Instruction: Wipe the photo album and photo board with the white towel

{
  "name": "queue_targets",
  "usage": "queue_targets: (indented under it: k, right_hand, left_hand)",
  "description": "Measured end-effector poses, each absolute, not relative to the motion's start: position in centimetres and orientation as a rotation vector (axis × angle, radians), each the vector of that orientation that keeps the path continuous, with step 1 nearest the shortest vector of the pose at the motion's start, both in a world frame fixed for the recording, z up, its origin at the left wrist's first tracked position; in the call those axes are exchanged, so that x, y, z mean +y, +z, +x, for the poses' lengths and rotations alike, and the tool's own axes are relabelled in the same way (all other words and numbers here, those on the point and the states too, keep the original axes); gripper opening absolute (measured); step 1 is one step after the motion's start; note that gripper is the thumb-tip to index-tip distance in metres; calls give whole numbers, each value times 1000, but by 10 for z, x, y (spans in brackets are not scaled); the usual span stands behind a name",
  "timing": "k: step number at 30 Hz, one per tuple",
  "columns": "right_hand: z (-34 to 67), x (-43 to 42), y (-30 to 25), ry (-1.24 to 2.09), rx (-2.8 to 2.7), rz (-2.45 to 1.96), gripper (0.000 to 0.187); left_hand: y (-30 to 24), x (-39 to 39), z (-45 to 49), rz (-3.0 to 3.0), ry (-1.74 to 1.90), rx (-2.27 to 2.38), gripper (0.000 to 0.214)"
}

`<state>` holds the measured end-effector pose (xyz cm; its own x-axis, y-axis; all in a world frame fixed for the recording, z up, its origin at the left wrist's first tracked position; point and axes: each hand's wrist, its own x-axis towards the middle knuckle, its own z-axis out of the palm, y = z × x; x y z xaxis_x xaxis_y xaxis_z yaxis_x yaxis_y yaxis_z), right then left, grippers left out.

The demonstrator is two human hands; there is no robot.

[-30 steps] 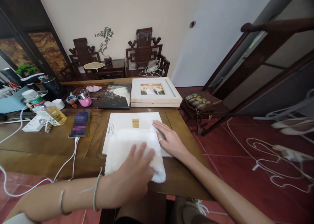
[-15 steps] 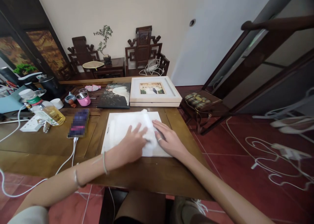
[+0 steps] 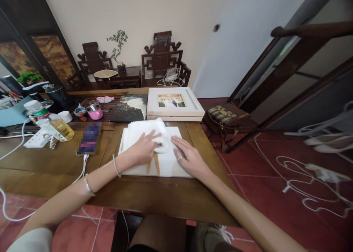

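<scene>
A flat white board (image 3: 176, 163) lies near the front edge of the wooden table. On its upper left part is a white cloth-like piece (image 3: 138, 132), bunched toward the right, its exact kind unclear. My left hand (image 3: 145, 147) rests on this piece with fingers spread. Below the hand, two slim yellow strips (image 3: 157, 165) show on the board; their upper ends are hidden and I cannot tell what they belong to. My right hand (image 3: 190, 156), ring on one finger, lies flat with fingers stretched along the board's right side.
Behind the board are a pale framed photo (image 3: 172, 114) and a dark picture panel (image 3: 128, 112). To the left lie a phone (image 3: 89, 138) on a charging cable, a tilted bottle (image 3: 55, 127), a power strip (image 3: 35, 139) and a pink mug (image 3: 94, 112). A bag (image 3: 223, 114) sits on a chair at right.
The white cloth-like piece now sits higher and further left, showing its edge and the yellow strips. My left hand has shifted slightly left and up; my right hand stays in place.
</scene>
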<state>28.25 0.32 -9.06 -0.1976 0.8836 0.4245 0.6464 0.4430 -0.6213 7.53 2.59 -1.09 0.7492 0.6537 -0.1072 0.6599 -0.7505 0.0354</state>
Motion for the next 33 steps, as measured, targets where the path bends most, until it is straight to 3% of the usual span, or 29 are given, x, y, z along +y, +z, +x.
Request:
queue_targets:
  k: [4,12,19,25,33]
  right_hand:
    - [283,3,-90,401,-1946,-1288,43]
    - [283,4,-92,421,-1926,-1253,41]
    - [283,3,-90,404,-1959,-1288,42]
    - [283,1,-88,414,-1955,-1291,42]
    - [283,2,-89,395,-1976,-1309,44]
  left_hand:
    - [-16,5,75,2902,-171,1086,49]
    - [12,-89,70,2820,-354,815,27]
    - [-3,-25,63,2799,-122,985,50]
    - [-12,38,53,2727,-63,1213,52]
    - [-4,-67,57,2783,-201,926,41]
